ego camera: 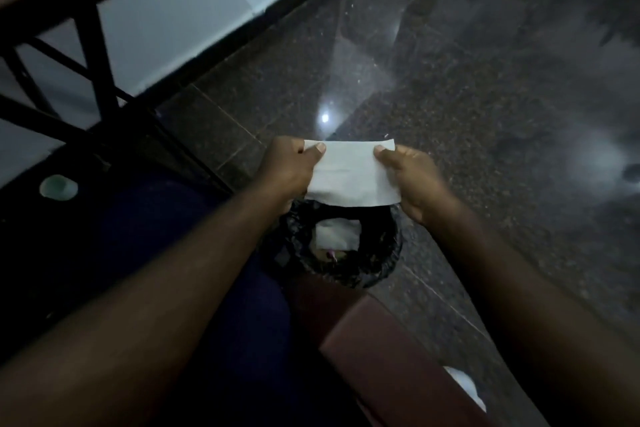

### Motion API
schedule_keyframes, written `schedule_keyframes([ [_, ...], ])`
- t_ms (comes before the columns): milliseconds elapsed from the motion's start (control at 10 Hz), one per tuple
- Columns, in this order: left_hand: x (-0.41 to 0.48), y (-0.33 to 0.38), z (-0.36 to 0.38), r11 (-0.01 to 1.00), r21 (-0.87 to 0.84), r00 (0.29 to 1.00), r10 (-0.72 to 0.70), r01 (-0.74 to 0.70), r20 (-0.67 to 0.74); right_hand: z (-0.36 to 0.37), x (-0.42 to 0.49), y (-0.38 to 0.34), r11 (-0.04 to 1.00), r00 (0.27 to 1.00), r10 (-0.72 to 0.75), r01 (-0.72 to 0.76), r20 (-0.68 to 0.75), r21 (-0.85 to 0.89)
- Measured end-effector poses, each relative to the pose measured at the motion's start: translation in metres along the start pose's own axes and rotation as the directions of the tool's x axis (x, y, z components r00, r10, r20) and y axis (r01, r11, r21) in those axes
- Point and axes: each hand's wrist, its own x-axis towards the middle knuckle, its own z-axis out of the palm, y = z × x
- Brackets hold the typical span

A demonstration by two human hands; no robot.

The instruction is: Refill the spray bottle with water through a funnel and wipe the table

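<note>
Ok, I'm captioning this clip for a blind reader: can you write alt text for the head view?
The left hand and right hand pinch a white paper towel by its top corners over a black bin on a dark speckled floor. Discarded paper lies inside the bin.

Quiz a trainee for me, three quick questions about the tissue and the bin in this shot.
1. True or false: the left hand and the right hand both pinch the white tissue.
2. The tissue is: A) lying on the floor, B) held over the black bin, C) stuffed inside a cup.
3. Fill in: the bin already contains white ____.
Key: 1 true; 2 B; 3 paper.
</note>
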Motion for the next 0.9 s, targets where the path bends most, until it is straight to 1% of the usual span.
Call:
schedule_keyframes([
  [100,0.015,-0.017,0.022,0.994,0.098,0.998,-0.055,0.053,0.027,-0.015,0.017,0.038,0.997,0.997,0.067,-0.069,-0.042,-0.033],
  [200,0.027,-0.037,0.037,0.937,0.343,0.988,-0.110,0.067,0.105,-0.027,0.024,0.076,0.991,0.988,0.122,-0.127,-0.099,-0.047],
  [300,0.032,-0.055,0.047,0.847,0.525,0.958,-0.215,0.086,0.190,-0.037,0.027,0.106,0.983,0.982,0.132,-0.148,-0.138,-0.110],
  [400,0.034,-0.072,0.055,0.775,0.608,0.910,-0.362,0.174,0.200,-0.041,0.030,0.127,0.971,0.978,0.145,-0.169,-0.148,-0.169],
  [500,0.036,-0.083,0.060,0.746,0.579,0.829,-0.522,0.330,0.201,-0.040,0.038,0.141,0.960,0.976,0.157,-0.188,-0.153,-0.209],
  [600,0.046,-0.094,0.062,0.741,0.590,0.851,-0.498,0.320,0.164,-0.040,0.051,0.153,0.952,0.968,0.188,-0.221,-0.166,-0.213],
  [700,0.057,-0.103,0.053,0.716,0.630,0.890,-0.448,0.302,0.083,-0.037,0.065,0.161,0.920,0.958,0.205,-0.259,-0.202,-0.295],
  [800,0.064,-0.107,0.042,0.720,0.623,0.907,-0.419,0.306,0.040,-0.036,0.076,0.168,0.858,0.945,0.191,-0.291,-0.264,-0.424],
  [900,0.062,-0.095,0.036,0.695,0.656,0.918,-0.395,0.294,0.007,-0.030,0.075,0.168,0.807,0.956,0.177,-0.278,-0.235,-0.521],
])
